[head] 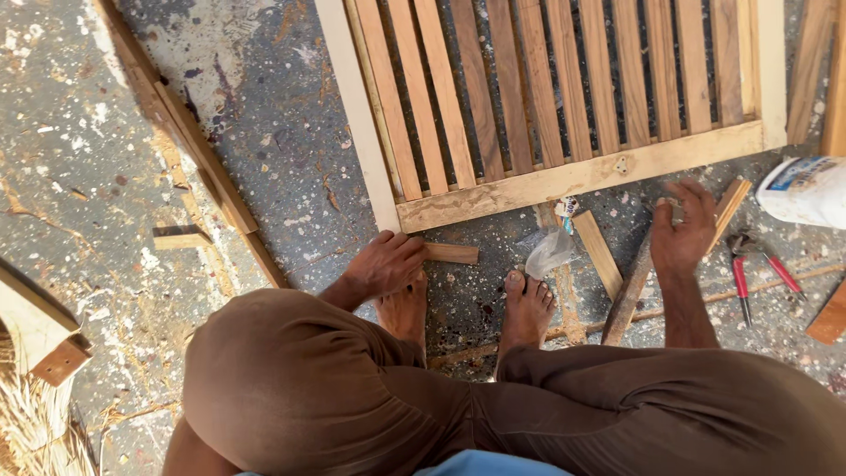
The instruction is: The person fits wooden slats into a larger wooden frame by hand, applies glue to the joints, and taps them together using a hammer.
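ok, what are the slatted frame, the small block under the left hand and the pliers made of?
Slatted frame: bare wood, unfinished; visible grain, pale rails, browner slats. Small block under the left hand: same raw wood, sawn ends. Pliers: dark metal head by the look, handles red-coated, probably plastic or rubber. Right hand rests on the floor near them.

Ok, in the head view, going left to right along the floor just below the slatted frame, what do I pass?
Small loose wood block → left hand on a short wood piece → clear plastic bag → right hand → red-handled pliers → white container.
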